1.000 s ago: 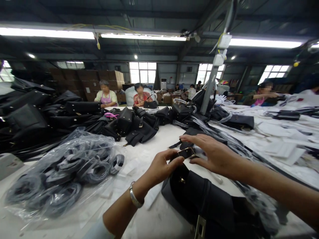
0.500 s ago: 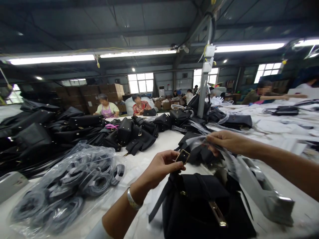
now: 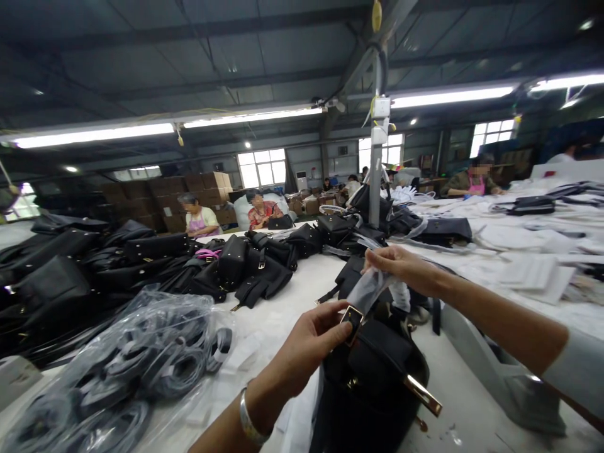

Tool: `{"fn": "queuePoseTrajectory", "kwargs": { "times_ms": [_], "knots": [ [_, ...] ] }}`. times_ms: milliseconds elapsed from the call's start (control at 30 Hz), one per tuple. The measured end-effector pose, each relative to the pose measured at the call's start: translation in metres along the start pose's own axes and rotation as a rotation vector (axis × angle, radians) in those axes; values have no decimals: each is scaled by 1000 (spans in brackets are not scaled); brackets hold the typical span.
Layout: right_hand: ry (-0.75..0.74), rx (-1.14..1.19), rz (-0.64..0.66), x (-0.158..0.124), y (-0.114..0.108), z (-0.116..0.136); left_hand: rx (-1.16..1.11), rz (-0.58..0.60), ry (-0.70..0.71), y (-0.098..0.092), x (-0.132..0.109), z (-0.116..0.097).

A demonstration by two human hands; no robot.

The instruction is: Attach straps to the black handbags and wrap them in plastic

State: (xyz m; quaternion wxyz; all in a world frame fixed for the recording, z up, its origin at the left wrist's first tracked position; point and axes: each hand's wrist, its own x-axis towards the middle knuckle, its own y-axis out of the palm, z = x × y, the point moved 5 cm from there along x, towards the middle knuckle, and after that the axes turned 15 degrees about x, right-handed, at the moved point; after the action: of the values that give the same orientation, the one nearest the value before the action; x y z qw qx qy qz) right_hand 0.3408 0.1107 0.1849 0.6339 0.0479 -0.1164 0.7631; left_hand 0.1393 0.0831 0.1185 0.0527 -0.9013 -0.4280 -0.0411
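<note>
A black handbag point(image 3: 363, 409) stands in front of me, with a gold bar-shaped clasp point(image 3: 423, 395) on its flap. Between the thumb and fingers of my left hand point(image 3: 304, 340) is a gold buckle point(image 3: 352, 322) at the end of the bag's short black tab. My right hand point(image 3: 401, 265) pinches a strap wrapped in clear plastic point(image 3: 367, 290), just above and to the right of the buckle. The strap's lower end reaches down to the buckle; whether it passes through the frame I cannot tell.
A clear plastic sack of coiled straps point(image 3: 141, 358) lies at left on the white table. Black bags point(image 3: 61, 283) are heaped behind it. A grey dispenser-like block point(image 3: 509, 384) stands at right, near a metal pole point(image 3: 375, 182). Several people sit across the table.
My right hand has brought the wrapped strap left and down to the buckle. The handbag has turned, and its clasp now points to the lower right. My view has shifted slightly.
</note>
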Motion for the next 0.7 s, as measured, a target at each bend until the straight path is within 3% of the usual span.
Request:
{"fn": "queuePoseTrajectory", "kwargs": {
  "times_ms": [133, 233, 367, 467, 567, 700],
  "knots": [
    [-47, -166, 111, -7, 8, 13, -134, 21, -36, 8, 3, 1],
    [-112, -302, 72, -9, 10, 20, -110, 85, 48, 18, 2, -5],
    [-403, -577, -281, -36, 9, 27, -40, 34, 131, 18, -2, -9],
    [-527, -560, -546, -78, 19, 11, -11, -69, 117, 11, -4, -4],
    [-371, -386, -528, -104, 44, -27, 32, -107, 108, 12, -3, -1],
    [-151, -75, -389, -105, 81, -64, 189, -129, 153, 21, -3, -4]
  ]
}}
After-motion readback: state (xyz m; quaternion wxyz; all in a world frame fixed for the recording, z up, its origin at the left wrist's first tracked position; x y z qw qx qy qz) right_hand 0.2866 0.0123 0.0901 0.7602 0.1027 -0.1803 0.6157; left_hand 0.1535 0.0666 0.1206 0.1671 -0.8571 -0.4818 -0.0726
